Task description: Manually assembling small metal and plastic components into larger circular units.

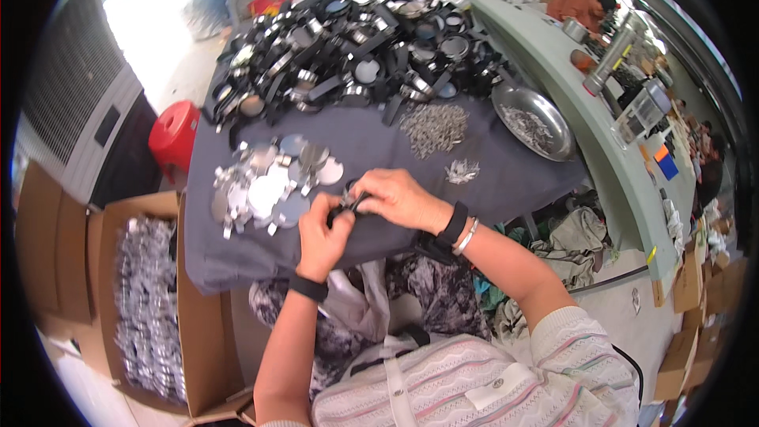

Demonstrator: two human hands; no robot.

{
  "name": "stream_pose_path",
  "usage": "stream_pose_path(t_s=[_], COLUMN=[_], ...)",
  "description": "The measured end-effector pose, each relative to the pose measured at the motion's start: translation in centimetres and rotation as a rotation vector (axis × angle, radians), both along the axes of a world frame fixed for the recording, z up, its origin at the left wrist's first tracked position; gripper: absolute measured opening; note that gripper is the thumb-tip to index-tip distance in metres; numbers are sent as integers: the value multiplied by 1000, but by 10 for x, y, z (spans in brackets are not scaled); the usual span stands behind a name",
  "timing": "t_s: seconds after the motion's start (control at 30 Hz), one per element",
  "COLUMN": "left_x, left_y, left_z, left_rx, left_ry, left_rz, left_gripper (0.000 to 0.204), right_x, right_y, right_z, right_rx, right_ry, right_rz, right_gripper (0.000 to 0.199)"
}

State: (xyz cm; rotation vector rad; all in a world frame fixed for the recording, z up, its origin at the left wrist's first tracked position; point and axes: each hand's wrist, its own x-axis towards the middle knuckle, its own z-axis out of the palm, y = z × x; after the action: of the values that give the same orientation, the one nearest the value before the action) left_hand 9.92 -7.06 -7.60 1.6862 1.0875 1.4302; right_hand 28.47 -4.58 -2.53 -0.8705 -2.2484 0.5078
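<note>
Both hands meet just inside the near edge of the tabletop (474,166), which is draped in a dark grey cloth. The left hand (322,233) is curled with its fingertips pinching a small dark strap piece (345,207); the right hand (395,198) closes over the same piece from the far side, fingers bent and pressed against it, so the two hands touch around it. Just left of them, toward the near left corner, lies a cluster of round silver discs (265,182), some overlapping, the nearest ones almost under the left hand. The far half of the tabletop is covered edge to edge by a heap of black straps with round metal cases (356,47). Between that heap and the hands lies a pile of small metal pins (433,128), and a smaller scatter of metal bits (462,171) sits just beyond the right hand. A steel tray (538,122) rests at the right edge. Bare cloth shows only right of the right hand. Beside the left edge stands a cardboard box (202,332) on the floor.
</note>
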Motion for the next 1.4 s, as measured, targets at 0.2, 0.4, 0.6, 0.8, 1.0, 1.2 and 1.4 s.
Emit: stream_pose_path(t_s=[0.2, 0.4, 0.6, 0.8, 1.0, 1.2, 1.4], left_x=[-3, 4, -18, 24, 28, -11, -309], left_y=[-13, -6, -1, 120, 218, 115, -119], left_z=[3, 6, 37, 170, 227, 127, 10], left_rx=[203, 222, -537, -100, -70, 64, -135], left_ry=[290, 300, -357, -306, 77, 319, 375], left_rz=[179, 157, -69, -137, 200, 35, 829], left_gripper=[19, 21, 14, 16, 63, 47, 33], right_x=[-17, -7, 39, 71, 56, 74, 60], right_y=[10, 18, -23, -36, -37, -34, -35], right_z=[7, 14, -13, -39, -33, -36, -34], right_rx=[51, -154, -85, 127, 123, 132, 184], right_ry=[-11, 9, 389, 221, 175, 161, 221], right_rz=[59, 58, -381, -462, -377, -386, -311], right_gripper=[18, 19, 16, 19, 19, 19, 16])
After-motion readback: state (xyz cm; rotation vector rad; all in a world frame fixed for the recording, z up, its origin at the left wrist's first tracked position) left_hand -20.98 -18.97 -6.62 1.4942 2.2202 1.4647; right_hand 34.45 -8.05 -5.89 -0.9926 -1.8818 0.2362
